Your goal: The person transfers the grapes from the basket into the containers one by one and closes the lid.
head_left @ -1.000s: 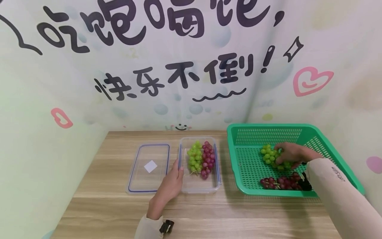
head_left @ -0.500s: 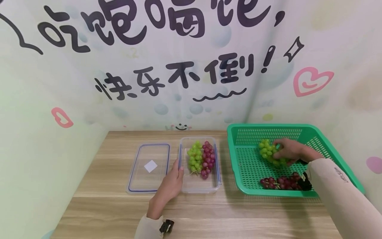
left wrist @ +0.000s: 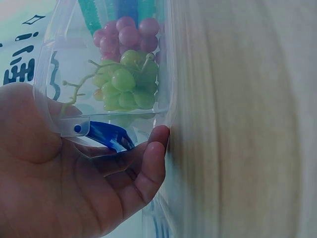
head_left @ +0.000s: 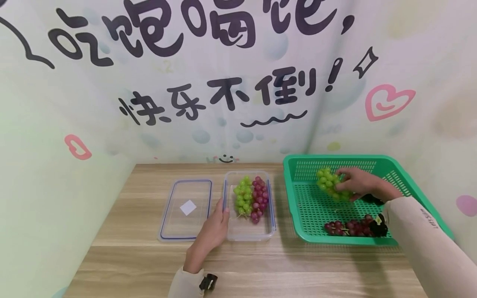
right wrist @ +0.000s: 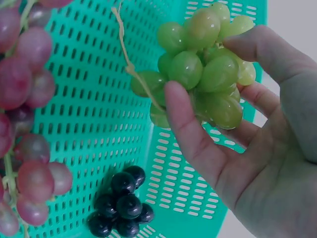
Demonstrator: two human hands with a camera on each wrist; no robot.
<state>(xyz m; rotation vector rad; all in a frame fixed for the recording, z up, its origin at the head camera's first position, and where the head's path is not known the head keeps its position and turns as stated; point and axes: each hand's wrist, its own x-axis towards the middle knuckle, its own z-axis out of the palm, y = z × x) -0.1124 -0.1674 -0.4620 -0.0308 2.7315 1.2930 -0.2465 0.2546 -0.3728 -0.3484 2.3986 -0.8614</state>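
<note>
My right hand (head_left: 358, 182) grips a bunch of green grapes (head_left: 328, 182) over the green basket (head_left: 309, 240). Thumb and fingers curl round the grapes (right wrist: 203, 69) in the right wrist view, and a bare stem dangles from them. At the left side of a clear plastic food container (head_left: 249, 236), my left hand (head_left: 214, 225) holds the wall, thumb at the rim and fingers along the outside. A blue latch (left wrist: 106, 135) hangs beside those fingers. Inside the container, green grapes (head_left: 243, 196) and red grapes (head_left: 260, 198) lie side by side.
Red grapes (head_left: 344, 228) lie along the basket's near side, and a cluster of black grapes (right wrist: 124, 203) sits farther right in it. A clear lid with a blue seal (head_left: 186, 190) lies left of the container on the wooden table (head_left: 149, 265). A printed wall stands behind.
My right hand has lifted the green grapes and carried them left and toward the back of the basket. The left hand and the container have stayed put.
</note>
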